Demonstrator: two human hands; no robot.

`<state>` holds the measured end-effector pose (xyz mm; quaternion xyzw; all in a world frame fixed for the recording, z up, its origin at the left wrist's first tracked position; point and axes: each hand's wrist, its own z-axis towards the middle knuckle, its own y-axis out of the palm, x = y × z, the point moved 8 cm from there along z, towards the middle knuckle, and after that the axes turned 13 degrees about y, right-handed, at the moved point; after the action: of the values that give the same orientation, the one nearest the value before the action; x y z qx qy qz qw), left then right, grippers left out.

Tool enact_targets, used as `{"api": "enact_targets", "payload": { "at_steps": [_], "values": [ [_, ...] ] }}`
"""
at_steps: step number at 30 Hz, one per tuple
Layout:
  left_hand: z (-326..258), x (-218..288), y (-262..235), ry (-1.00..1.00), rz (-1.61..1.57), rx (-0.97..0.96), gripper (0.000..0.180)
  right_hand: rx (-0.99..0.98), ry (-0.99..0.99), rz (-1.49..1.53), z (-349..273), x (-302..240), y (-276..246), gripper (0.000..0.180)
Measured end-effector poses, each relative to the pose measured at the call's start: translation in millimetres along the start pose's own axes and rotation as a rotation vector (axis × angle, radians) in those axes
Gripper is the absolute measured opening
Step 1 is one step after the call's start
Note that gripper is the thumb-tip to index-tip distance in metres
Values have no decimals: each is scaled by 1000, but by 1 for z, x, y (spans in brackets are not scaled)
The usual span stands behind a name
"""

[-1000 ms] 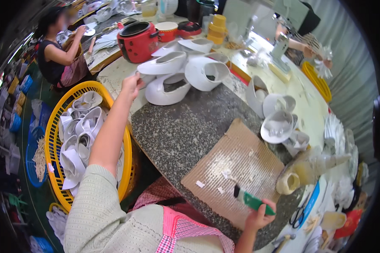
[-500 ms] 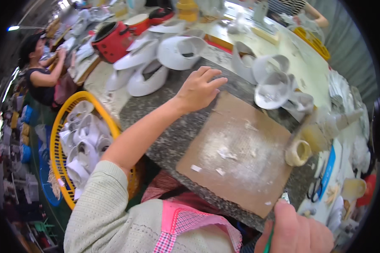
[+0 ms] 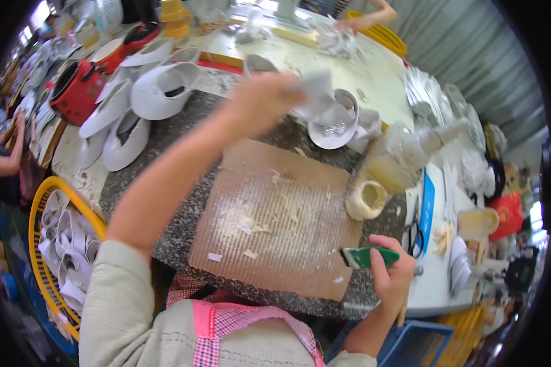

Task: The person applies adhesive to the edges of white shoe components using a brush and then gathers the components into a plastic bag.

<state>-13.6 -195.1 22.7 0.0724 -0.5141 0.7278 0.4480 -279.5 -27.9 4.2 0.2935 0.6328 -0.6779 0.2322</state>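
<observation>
Head view: the left hand [image 3: 262,104], blurred, grips a white piece [image 3: 318,90] at its fingertips, above the far edge of a sheet of cardboard [image 3: 312,177]; the exact shape of the piece cannot be told. The right hand [image 3: 393,272] grasps a green-handled brush [image 3: 378,257] between thumb and fingers, the bristle end pointing left over the cardboard's right edge. The cardboard, strewn with pale scraps, lies on a dark speckled slab [image 3: 171,244]. Just beyond its right side is a plastic bottle [image 3: 364,200] with a crusted, round, cream-coloured opening; scissors [image 3: 414,240] lie farther right, next to a blue strip [image 3: 427,199]. White shoe parts [image 3: 333,131] sit behind the cardboard, partly covered by the held piece. At left, white shoes [image 3: 125,140] are clustered near a red cooker [image 3: 76,92], and a yellow basket [image 3: 43,189] contains more white shoe pieces [image 3: 70,244].
</observation>
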Motion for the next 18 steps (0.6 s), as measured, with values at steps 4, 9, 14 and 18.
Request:
{"api": "enact_targets", "payload": {
  "at_steps": [4,9,14,18],
  "values": [
    [-8,-11,-64,-45,-286,-80,29,-4,152,266,5,29,6,18],
    [-30,-77,-65,-291,-660,73,38,-267,120,584,25,1,46,44],
    [-42,-76,-73,-249,-722,-4,42,-530,79,545,100,-63,115,49],
    [-16,-72,-82,-185,-789,-63,41,-733,215,48,139,-50,151,40]
  ]
}}
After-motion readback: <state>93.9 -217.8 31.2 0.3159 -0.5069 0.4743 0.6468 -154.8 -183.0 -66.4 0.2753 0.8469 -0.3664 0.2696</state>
